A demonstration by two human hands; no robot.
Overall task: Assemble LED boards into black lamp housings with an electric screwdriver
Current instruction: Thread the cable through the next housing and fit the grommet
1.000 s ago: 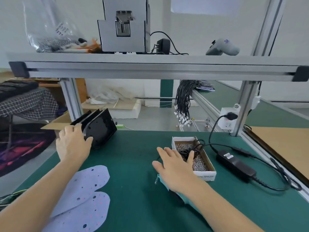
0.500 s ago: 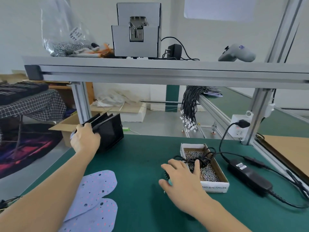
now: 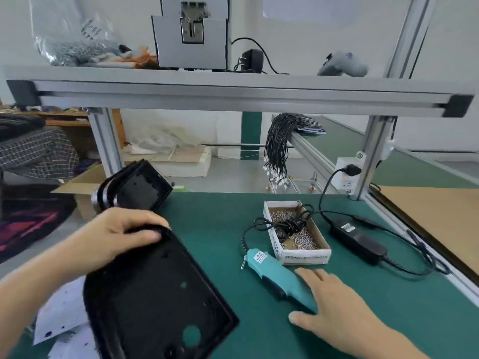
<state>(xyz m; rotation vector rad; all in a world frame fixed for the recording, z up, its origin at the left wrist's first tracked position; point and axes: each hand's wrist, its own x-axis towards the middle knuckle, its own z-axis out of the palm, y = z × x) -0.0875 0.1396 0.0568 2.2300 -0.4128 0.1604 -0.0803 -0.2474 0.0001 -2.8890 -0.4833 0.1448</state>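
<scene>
1. Head view, hands: left hand [image 3: 114,237] gripping the top edge of a black housing [image 3: 155,301], tilted above the green surface [image 3: 388,320]; right hand [image 3: 334,304] released, fingers straight, resting against the teal screwdriver [image 3: 277,275] lying on the surface.
2. Same view, nearby: more housings [image 3: 140,187] stacked at the far left; box of screws [image 3: 295,229] just beyond the screwdriver.
3. Handling, judged: housing stiff, light, smooth-edged; best held by the rim. No LED board clearly seen.

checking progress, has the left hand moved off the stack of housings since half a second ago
Yes. The left hand has come toward the person, away from the stack by the frame post, gripping one black housing.
</scene>
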